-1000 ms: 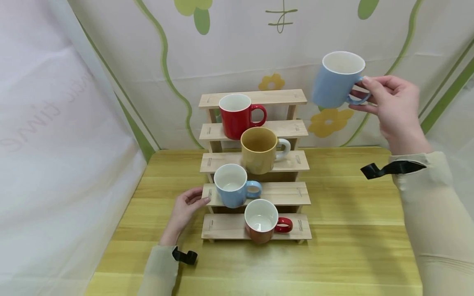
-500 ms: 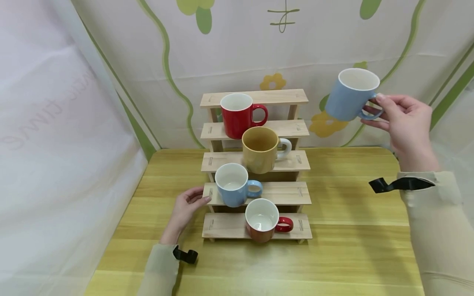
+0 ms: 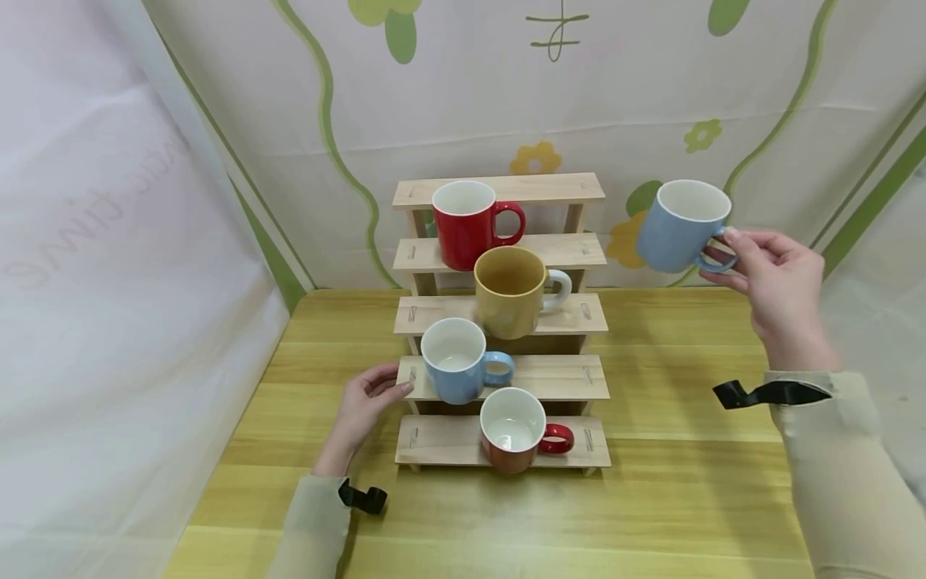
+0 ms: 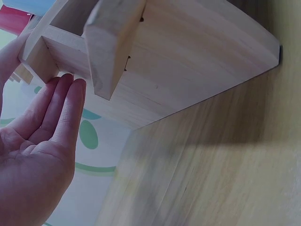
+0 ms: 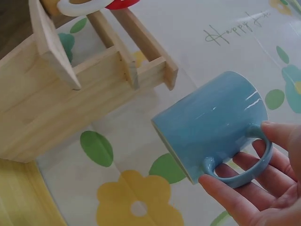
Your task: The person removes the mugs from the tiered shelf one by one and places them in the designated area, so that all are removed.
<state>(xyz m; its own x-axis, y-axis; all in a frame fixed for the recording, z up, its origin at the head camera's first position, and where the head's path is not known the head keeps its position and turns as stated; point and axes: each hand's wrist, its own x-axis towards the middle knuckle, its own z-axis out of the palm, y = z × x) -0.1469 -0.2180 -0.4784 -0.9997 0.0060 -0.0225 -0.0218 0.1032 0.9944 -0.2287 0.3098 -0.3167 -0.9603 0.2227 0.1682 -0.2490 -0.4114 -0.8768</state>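
My right hand (image 3: 784, 281) pinches the handle of a light blue mug (image 3: 673, 237) with a white inside, held upright in the air right of the stepped wooden rack (image 3: 557, 378). In the right wrist view, fingers and thumb are at the handle of this mug (image 5: 211, 127). My left hand (image 3: 365, 406) grips the left end of the rack's second step from the bottom, thumb on top and fingers beneath. Close by on that step stands another light blue mug (image 3: 456, 370). In the left wrist view, the fingers of my left hand (image 4: 42, 136) lie against the board's underside.
A red mug (image 3: 463, 233), a mustard mug (image 3: 506, 301) with a white handle and a white-lined mug (image 3: 510, 426) with a red handle stand on other steps. The top step (image 3: 499, 190) has no mug. A printed cloth (image 3: 615, 80) hangs behind the wooden table (image 3: 687, 450).
My right hand has lowered the light blue mug, shifting it right at first and then slightly back left. My left hand has stayed at the rack.
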